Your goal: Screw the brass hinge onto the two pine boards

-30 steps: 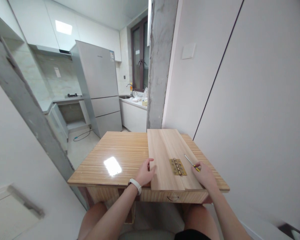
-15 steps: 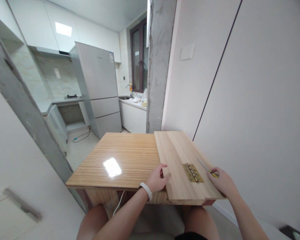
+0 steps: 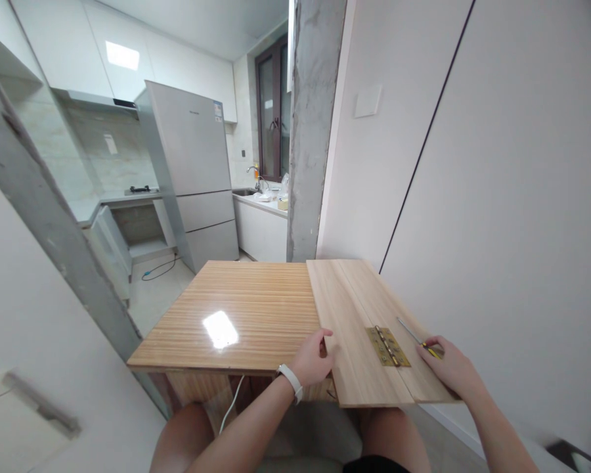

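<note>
Two pale wooden boards (image 3: pixel 347 315) lie side by side on the right part of the striped wooden table (image 3: pixel 256 295). A brass hinge (image 3: pixel 388 346) spans the seam between them near the front. My left hand (image 3: pixel 316 358), with a white band at the wrist, grips the left edge of the boards, thumb and fingers curled round it. In my right hand (image 3: pixel 448 368) is a screwdriver (image 3: pixel 411 330) with a yellow and black handle, its shaft pointing away to the upper left. That hand rests at the boards' right edge.
A pale wall (image 3: pixel 473 197) rises close along the right side. Behind the table stand a grey pillar (image 3: pixel 312 144), a silver fridge (image 3: pixel 192 144) and a sink counter (image 3: pixel 261 226). A white cable (image 3: pixel 232 404) hangs below the table's front edge.
The boards with the hinge have shifted right and toward me, their front edge now further past the table. Both hands moved along with them, the screwdriver still in my right hand.
</note>
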A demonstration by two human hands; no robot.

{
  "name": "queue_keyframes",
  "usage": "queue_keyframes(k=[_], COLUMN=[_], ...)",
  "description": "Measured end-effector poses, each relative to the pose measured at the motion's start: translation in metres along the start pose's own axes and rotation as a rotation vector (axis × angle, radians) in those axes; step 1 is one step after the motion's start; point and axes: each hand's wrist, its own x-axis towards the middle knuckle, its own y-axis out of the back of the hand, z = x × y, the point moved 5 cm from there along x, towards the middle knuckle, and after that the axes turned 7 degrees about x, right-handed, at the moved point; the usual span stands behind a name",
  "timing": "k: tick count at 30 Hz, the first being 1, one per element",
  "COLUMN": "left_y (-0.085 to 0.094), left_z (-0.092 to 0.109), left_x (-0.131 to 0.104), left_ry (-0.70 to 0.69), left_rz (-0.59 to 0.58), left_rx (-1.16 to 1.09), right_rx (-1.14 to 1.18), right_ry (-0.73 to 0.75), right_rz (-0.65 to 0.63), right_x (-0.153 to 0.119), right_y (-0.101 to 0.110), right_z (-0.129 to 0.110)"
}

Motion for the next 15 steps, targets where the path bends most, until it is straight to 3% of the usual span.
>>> queue_keyframes(k=[5,10,15], left_y=[0.009,0.010,0.008], left_z=[0.004,0.003,0.011], left_x=[0.005,0.004,-0.003], left_ry=[-0.035,-0.041,-0.134], left_rz=[0.081,0.068,0.051], left_rx=[0.261,0.279,0.355], right_rx=[-0.001,0.030,0.031], right_ry=[-0.041,-0.025,-0.032], right_rz=[-0.020,-0.047,-0.056], right_x=[-0.002,-0.005,0.000], right_y=[0.004,0.004,0.003], right_z=[0.001,0.007,0.013])
